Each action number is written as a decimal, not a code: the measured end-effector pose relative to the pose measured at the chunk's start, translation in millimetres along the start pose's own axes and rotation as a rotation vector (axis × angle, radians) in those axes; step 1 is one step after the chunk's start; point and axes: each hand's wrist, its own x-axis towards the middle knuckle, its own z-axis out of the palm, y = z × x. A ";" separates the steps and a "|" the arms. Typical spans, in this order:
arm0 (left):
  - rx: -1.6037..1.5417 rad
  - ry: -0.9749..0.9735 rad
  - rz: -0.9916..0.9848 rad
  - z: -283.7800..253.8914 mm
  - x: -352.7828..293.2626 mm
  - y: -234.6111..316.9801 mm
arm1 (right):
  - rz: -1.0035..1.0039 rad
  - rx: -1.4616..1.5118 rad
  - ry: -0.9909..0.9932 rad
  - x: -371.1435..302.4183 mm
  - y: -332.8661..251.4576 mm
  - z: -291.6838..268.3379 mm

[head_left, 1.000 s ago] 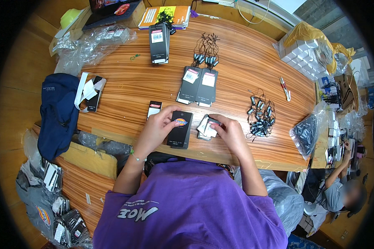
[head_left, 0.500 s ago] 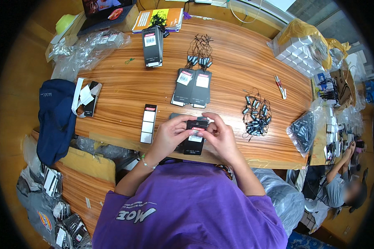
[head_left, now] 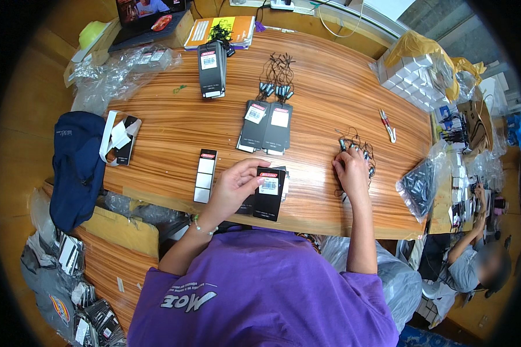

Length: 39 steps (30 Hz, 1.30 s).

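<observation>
My left hand pinches the top left corner of a black hang tag with a white barcode sticker, above the table's front edge. A stack of tags lies partly hidden beneath it. Away to the right, my right hand reaches down onto a pile of black tag strings with shiny dark toggles. Its fingers are bent together at a string there; the fingertips are partly hidden. Left of my left hand lies a narrow black tag with white panels.
Two strung tag stacks lie ahead, another stack farther back. Red-handled snippers and a bag of dark pieces are on the right. White boxes stand far right; a navy pouch sits left. A co-worker works at right.
My right hand has let go of the black hang tag and moved right to the string pile. My left hand still holds the tag, now slightly lower.
</observation>
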 end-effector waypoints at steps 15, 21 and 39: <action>0.042 -0.088 -0.037 4.6 4.6 -3.9 | 0.065 0.019 0.161 -3.3 -2.2 18.6; 0.025 -0.097 -0.038 1.2 2.3 -4.5 | 0.211 0.694 0.224 -5.0 23.0 12.1; 0.222 -0.415 0.296 88.2 90.7 -12.0 | 0.313 1.788 0.160 -13.1 -39.3 -38.3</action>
